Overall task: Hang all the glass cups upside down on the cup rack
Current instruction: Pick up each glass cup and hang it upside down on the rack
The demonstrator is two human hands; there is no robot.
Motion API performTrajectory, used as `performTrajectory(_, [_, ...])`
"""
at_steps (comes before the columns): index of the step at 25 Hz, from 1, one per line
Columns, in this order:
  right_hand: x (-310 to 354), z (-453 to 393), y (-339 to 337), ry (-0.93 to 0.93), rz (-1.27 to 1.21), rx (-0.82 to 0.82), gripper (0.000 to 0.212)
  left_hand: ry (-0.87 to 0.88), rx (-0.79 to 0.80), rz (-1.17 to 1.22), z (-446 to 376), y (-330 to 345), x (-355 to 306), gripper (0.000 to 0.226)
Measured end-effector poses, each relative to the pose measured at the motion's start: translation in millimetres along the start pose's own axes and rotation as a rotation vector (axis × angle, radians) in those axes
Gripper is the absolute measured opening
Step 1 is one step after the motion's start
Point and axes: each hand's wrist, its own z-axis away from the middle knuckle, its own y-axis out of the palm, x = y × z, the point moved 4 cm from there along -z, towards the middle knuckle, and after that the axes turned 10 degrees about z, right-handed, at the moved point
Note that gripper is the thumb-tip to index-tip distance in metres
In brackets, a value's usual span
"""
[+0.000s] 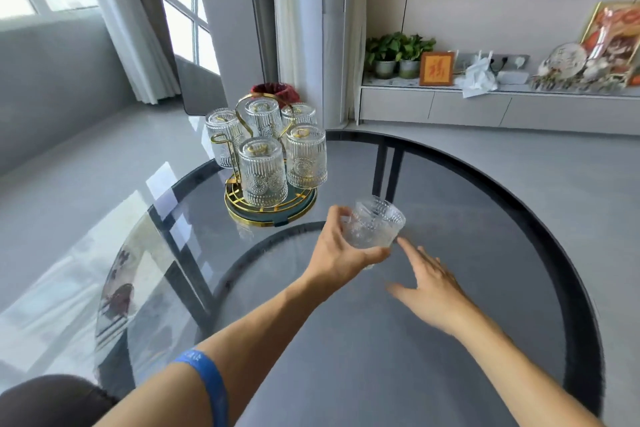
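A gold wire cup rack [239, 203] with a round base stands on the far left part of the round glass table [485, 218]. Several ribbed glass cups [263, 172] hang upside down on its posts. My left hand [337, 253] grips one more ribbed glass cup [375, 224] above the table, to the right of the rack, its mouth tilted up and away from me. My right hand [429, 284] hovers just right of and below that cup, fingers spread, holding nothing.
A dark chair back [204, 87] and a red object [273, 90] stand behind the rack. A low cabinet [485, 107] with potted plants, a framed picture and ornaments runs along the far wall. A blue band sits on my left forearm.
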Motion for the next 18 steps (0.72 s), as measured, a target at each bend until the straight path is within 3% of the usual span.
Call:
performTrajectory(5, [12, 4, -16, 0.147, -0.18, 0.096, 0.083, -0.07, -0.122, 0.275, 52, -77, -28, 0.062])
performTrajectory(8, [34, -10, -24, 0.223, -0.25, 0.01, 0.077, -0.248, -0.101, 0.523, 66, -129, -40, 0.058])
performTrajectory(10, [57, -20, -30, 0.22, -0.295, -0.088, 0.073, -0.264, -0.136, 0.58, 68, -165, -51, 0.058])
performTrajectory(12, [88, -30, -37, 0.14, -0.307, -0.176, 0.069, -0.202, -0.285, 0.568, 63, -196, -62, 0.066])
performTrajectory(15, [140, -42, -60, -0.013, -0.263, -0.355, 0.066, 0.03, -0.555, 0.396, 49, -224, -86, 0.068])
performTrajectory(18, [194, -60, -95, -0.157, -0.193, -0.514, 0.063, 0.227, -0.612, 0.3, 26, -238, -112, 0.066])
